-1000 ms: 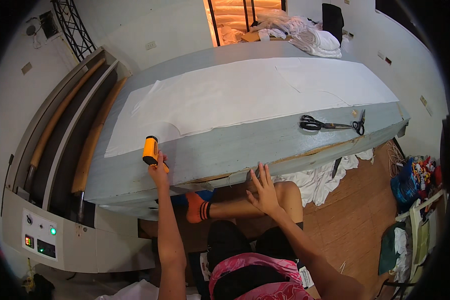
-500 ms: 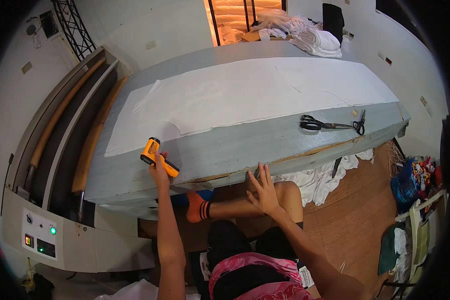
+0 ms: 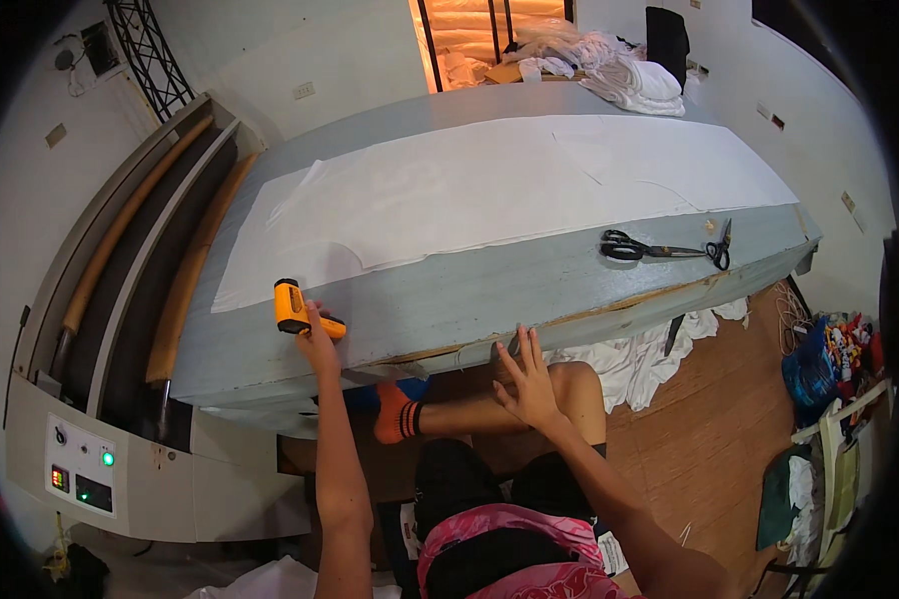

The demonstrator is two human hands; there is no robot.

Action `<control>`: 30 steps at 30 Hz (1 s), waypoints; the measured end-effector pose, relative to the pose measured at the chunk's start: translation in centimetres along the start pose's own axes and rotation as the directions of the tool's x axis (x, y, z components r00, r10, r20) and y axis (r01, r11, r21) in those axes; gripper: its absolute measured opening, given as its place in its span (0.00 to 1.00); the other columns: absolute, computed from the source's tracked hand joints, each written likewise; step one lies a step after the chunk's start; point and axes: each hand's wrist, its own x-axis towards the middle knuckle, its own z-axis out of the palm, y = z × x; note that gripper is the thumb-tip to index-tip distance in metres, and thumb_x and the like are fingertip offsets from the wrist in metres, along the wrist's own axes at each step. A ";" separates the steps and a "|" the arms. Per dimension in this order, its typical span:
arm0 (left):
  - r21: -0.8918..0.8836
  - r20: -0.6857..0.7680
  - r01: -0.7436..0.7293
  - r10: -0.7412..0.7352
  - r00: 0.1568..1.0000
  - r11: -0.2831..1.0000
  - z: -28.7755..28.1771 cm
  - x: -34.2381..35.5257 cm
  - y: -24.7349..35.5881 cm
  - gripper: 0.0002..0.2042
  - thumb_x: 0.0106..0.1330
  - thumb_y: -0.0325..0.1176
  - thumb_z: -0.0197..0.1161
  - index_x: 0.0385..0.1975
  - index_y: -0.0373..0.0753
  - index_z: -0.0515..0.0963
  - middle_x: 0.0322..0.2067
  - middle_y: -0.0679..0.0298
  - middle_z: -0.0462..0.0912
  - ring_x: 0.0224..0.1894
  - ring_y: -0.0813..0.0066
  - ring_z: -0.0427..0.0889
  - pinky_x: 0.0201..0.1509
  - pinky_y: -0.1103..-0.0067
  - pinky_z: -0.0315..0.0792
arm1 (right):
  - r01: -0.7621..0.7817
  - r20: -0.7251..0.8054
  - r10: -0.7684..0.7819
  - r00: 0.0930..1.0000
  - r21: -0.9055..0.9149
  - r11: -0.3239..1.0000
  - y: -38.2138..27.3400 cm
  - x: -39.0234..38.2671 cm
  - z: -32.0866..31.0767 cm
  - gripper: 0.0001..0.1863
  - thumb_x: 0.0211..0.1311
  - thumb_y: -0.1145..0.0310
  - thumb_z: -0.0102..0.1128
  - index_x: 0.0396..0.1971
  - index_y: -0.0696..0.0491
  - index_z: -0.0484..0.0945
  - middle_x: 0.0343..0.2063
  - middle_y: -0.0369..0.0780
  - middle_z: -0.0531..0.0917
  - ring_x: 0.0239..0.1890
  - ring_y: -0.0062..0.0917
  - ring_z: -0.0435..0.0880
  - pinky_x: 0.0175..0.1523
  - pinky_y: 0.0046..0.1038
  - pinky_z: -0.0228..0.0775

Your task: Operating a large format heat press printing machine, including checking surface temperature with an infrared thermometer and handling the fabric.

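Note:
My left hand [image 3: 317,344] is closed around a yellow and black infrared thermometer [image 3: 291,306], shaped like a pistol. It is held above the near left part of a grey-blue table [image 3: 449,311], its head pointing away from me and its grip angled to the right. A long white sheet [image 3: 469,190] lies spread across the tabletop beyond it, a few creases at its left end. My right hand [image 3: 531,387] rests at the table's near edge, fingers spread and holding nothing. Two black-handled pairs of scissors [image 3: 626,247] lie on the table's right side, their blades close together.
A large roller machine [image 3: 232,477] with a lit control panel [image 3: 80,467] adjoins the table's left end. Folded white cloth [image 3: 637,84] sits at the far edge. White fabric [image 3: 624,364] lies on the floor under the table, and a filled blue bag [image 3: 809,374] stands at the right.
My left wrist has turned, so the thermometer's head has swung a little left and its grip lies more level. My right hand has stayed in place.

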 end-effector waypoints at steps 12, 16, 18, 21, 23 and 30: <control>-0.004 0.074 -0.011 0.012 0.997 1.000 -0.9 1.3 -2.0 0.13 0.69 0.35 0.67 0.47 0.37 0.77 0.35 0.65 0.82 0.37 0.77 0.82 0.45 0.78 0.76 | 0.042 -0.042 -0.043 0.998 -0.023 0.999 0.0 0.2 0.1 0.26 0.54 0.65 0.68 0.56 0.50 0.79 0.75 0.56 0.47 0.76 0.57 0.47 0.65 0.49 0.62; 0.042 0.097 0.027 -0.031 0.995 0.999 -0.9 1.1 -2.0 0.10 0.67 0.32 0.68 0.43 0.36 0.77 0.34 0.65 0.83 0.36 0.77 0.82 0.45 0.78 0.76 | 0.046 -0.037 -0.048 0.998 -0.034 0.998 0.0 0.1 0.2 0.26 0.53 0.65 0.68 0.56 0.50 0.79 0.75 0.56 0.46 0.76 0.57 0.47 0.65 0.49 0.62; 0.056 0.107 0.057 -0.063 0.992 0.997 -0.9 1.1 -2.0 0.10 0.66 0.31 0.69 0.41 0.36 0.77 0.34 0.65 0.83 0.37 0.77 0.83 0.45 0.78 0.76 | 0.049 -0.033 -0.051 0.998 -0.037 0.998 0.0 0.1 0.2 0.27 0.53 0.65 0.68 0.56 0.50 0.79 0.75 0.57 0.46 0.76 0.57 0.46 0.65 0.49 0.62; 0.053 0.108 0.056 -0.062 0.992 0.997 -1.0 1.1 -2.0 0.10 0.66 0.31 0.69 0.41 0.36 0.76 0.34 0.64 0.83 0.37 0.76 0.83 0.46 0.78 0.76 | 0.046 -0.022 -0.047 0.999 -0.029 0.999 0.1 0.1 0.1 0.27 0.53 0.65 0.68 0.56 0.50 0.80 0.75 0.57 0.46 0.76 0.57 0.46 0.64 0.49 0.63; 0.052 0.109 0.056 -0.061 0.992 0.997 -1.0 1.1 -2.0 0.10 0.66 0.30 0.69 0.41 0.36 0.76 0.34 0.64 0.83 0.38 0.76 0.83 0.46 0.78 0.76 | 0.041 -0.014 -0.042 0.999 -0.038 0.998 0.0 0.0 0.2 0.27 0.53 0.64 0.68 0.56 0.50 0.80 0.75 0.57 0.45 0.76 0.57 0.46 0.64 0.49 0.63; 0.054 0.093 0.056 -0.061 0.994 0.997 -1.0 1.1 -2.1 0.10 0.66 0.31 0.69 0.40 0.37 0.75 0.34 0.63 0.83 0.38 0.75 0.83 0.46 0.78 0.76 | 0.010 0.070 -0.004 0.998 -0.082 0.997 -0.2 -1.1 1.3 0.24 0.56 0.59 0.67 0.53 0.50 0.82 0.75 0.57 0.46 0.76 0.58 0.46 0.71 0.51 0.56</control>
